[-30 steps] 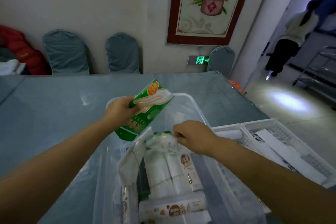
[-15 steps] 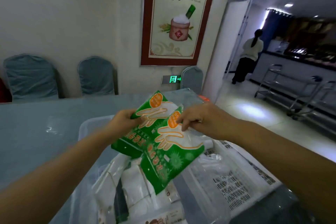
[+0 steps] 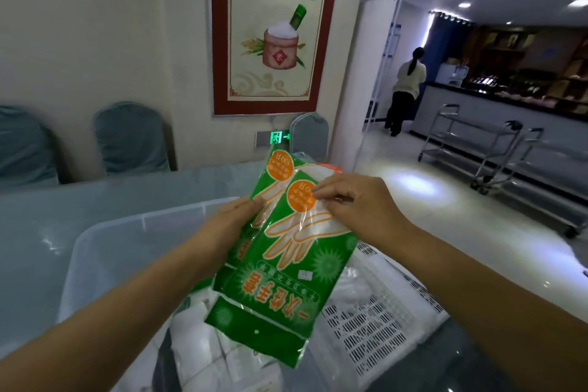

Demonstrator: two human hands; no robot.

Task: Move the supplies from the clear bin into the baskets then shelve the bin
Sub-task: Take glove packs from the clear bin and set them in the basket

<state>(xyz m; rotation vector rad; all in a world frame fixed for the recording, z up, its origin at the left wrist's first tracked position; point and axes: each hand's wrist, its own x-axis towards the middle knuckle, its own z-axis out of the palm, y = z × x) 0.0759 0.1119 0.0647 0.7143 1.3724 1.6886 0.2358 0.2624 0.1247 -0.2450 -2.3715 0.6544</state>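
Observation:
Two green glove packets are held up over the clear bin (image 3: 105,242). My left hand (image 3: 229,223) grips the rear green packet (image 3: 276,165) by its left edge. My right hand (image 3: 353,204) pinches the top of the front green packet (image 3: 286,289), which overlaps the rear one and hangs down. White packaged supplies (image 3: 203,344) lie in the bin below. A white slotted basket (image 3: 375,321) stands right of the bin, with white wrapped items inside.
The bin and basket sit on a grey-blue table (image 3: 38,232). Covered chairs (image 3: 130,140) line the wall behind it. To the right, on open tiled floor, stand metal trolleys (image 3: 496,162). A person (image 3: 404,89) stands far off at a counter.
My right hand lifted a second green packet out of the bin and brought it up against the first. The view tilted upward.

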